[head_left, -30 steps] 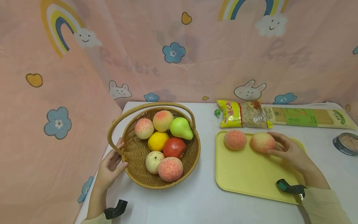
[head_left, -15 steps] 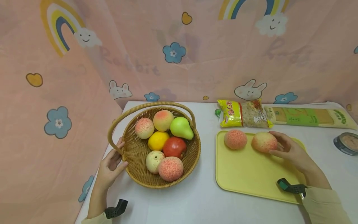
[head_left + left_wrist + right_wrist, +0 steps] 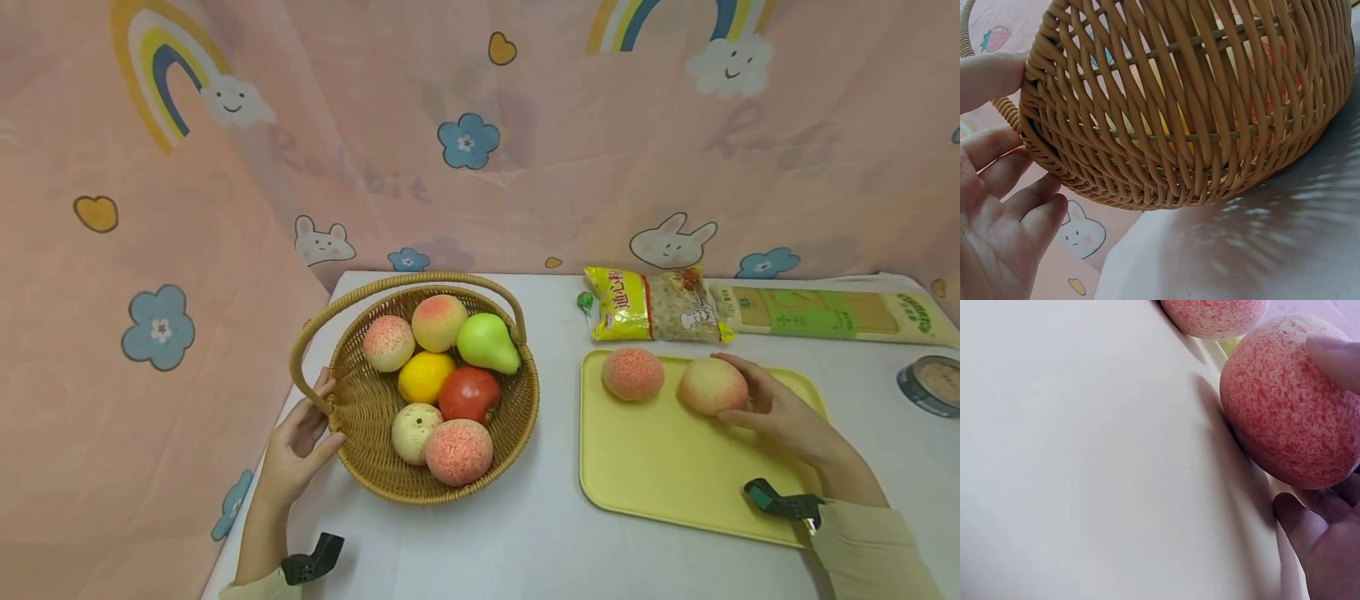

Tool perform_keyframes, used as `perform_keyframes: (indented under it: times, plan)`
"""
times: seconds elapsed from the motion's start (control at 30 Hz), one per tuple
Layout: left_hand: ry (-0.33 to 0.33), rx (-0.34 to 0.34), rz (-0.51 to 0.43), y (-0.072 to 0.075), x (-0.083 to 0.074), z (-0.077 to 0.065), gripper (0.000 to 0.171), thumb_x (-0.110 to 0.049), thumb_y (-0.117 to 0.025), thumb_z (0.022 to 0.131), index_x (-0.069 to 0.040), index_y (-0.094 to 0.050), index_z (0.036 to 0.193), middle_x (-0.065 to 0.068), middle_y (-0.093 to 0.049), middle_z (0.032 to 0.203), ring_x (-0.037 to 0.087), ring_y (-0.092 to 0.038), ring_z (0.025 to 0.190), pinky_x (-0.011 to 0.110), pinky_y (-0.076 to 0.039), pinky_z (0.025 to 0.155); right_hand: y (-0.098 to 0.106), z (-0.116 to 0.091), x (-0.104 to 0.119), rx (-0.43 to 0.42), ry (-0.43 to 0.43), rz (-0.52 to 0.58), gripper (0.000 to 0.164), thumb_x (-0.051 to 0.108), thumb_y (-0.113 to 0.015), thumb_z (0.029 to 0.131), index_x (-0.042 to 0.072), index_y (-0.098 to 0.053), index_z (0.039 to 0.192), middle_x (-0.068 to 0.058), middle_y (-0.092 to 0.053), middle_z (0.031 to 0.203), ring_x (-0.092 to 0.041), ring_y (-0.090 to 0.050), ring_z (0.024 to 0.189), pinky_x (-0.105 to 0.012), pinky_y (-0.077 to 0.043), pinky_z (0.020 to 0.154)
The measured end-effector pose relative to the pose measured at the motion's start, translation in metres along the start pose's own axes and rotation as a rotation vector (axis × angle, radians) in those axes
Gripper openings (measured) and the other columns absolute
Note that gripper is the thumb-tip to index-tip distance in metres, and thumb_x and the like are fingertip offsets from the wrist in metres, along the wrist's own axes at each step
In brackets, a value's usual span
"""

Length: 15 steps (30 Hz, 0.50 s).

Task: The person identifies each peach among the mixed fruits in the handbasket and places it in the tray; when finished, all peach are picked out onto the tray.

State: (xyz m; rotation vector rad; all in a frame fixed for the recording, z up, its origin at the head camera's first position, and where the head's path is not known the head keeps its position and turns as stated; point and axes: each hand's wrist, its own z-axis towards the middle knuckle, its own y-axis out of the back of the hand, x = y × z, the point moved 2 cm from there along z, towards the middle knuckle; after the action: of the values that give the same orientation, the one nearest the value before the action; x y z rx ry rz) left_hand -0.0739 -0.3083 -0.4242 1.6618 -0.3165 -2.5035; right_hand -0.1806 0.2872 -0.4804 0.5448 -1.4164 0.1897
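On the yellow tray (image 3: 652, 467), my right hand (image 3: 783, 414) holds a pale peach with a red blush (image 3: 708, 386), its thumb on one side and fingers around the other. A pinker peach (image 3: 633, 374) lies to its left on the same tray. My left hand (image 3: 292, 454) grips the rim of a wicker basket (image 3: 362, 429) at the handle's foot; the left wrist view shows thumb and fingers against the weave (image 3: 1179, 112). Inside the basket are several peaches (image 3: 459, 452), a green pear (image 3: 487, 343), a red apple (image 3: 468, 395), a yellow lemon-coloured fruit (image 3: 425, 378) and a cream-coloured fruit (image 3: 416, 434).
Behind the tray lie a yellow pasta bag (image 3: 656, 304), a long green-and-cream noodle packet (image 3: 832, 312) and a green lollipop (image 3: 586, 302). A round tin (image 3: 932, 386) stands at the far right. A pink patterned cloth (image 3: 525, 192) hangs behind the white table.
The peach in my right hand has shifted slightly right and turned, so more of its pale side faces up. My left hand and the basket stay in place.
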Motion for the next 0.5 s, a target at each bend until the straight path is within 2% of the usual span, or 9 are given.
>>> perform_keyframes:
  times: [0.27, 0.5]
  plan:
    - [0.001, 0.004, -0.004, -0.0001, -0.0005, 0.0002, 0.065, 0.02, -0.056, 0.079, 0.013, -0.034, 0.139, 0.023, -0.016, 0.156, 0.01, -0.028, 0.142, 0.017, -0.031, 0.11, -0.0013, -0.0005, 0.0016, -0.002, -0.072, -0.062, 0.078, -0.005, -0.06, 0.087, 0.008, -0.017, 0.151, 0.023, -0.037, 0.13, 0.014, -0.044, 0.112, -0.003, -0.04, 0.087]
    - [0.008, 0.0, 0.007, -0.0002, -0.0017, 0.0002, 0.064, 0.02, -0.057, 0.079, 0.013, -0.035, 0.139, 0.023, -0.016, 0.156, 0.01, -0.028, 0.142, 0.016, -0.031, 0.11, -0.0019, -0.0006, 0.001, 0.024, -0.061, -0.051, 0.077, -0.007, -0.059, 0.087, 0.005, -0.016, 0.15, 0.02, -0.038, 0.131, 0.01, -0.046, 0.111, -0.006, -0.043, 0.086]
